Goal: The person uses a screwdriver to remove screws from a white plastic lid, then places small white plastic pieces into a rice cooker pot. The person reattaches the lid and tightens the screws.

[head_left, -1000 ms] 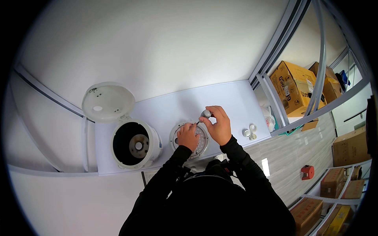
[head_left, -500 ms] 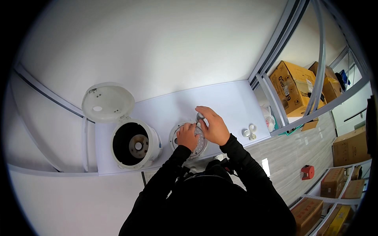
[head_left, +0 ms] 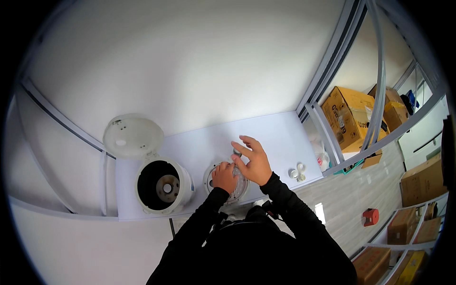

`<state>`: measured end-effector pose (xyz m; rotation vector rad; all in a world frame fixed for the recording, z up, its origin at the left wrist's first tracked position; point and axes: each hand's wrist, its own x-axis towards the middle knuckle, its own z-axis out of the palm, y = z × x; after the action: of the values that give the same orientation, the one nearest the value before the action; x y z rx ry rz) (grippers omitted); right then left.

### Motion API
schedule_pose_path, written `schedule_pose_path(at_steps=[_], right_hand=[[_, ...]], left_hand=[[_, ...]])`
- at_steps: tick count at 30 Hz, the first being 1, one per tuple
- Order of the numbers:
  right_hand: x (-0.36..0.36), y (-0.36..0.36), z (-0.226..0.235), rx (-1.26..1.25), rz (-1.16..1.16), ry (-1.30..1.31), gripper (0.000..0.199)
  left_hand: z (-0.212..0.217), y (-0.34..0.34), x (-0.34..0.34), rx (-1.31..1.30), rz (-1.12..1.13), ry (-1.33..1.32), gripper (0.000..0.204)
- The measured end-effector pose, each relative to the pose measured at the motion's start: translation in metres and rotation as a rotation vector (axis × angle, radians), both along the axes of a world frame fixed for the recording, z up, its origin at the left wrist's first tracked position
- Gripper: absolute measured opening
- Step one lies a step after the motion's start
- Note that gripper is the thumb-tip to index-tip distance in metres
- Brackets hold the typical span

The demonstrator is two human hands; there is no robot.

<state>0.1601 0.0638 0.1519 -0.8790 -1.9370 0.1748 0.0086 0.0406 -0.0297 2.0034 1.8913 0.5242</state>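
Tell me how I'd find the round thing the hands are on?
Find the white table, then the open white cooker on it. Just right of the cooker lies a flat round disc, under both hands; unlike the deep cooker, it is shallow and see-through.

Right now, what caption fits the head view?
Both hands, left hand and right hand, work a round metal plate beside an open white rice cooker.

From where I sit this looks like a workshop or assembly station beside a storeroom. I see a plain white table (head_left: 280, 133) framed by grey metal rails (head_left: 332, 61), with white partition walls around it. To the right, brown cardboard boxes (head_left: 349, 116) sit stacked on metal shelving (head_left: 408, 232) over a grey plank floor (head_left: 351, 199).
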Motion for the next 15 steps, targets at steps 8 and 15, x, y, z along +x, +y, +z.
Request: schedule_pose_path(at_steps=[8,15], right_hand=[[-0.001,0.012,-0.011,-0.192,0.123,0.09,0.035],[-0.002,0.021,0.003,-0.409,0.268,0.108,0.033]], left_hand=[[0.046,-0.004,0.006,-0.128,0.048,0.034,0.051],[0.048,-0.003,0.007,-0.153,0.088,0.024,0.058]])
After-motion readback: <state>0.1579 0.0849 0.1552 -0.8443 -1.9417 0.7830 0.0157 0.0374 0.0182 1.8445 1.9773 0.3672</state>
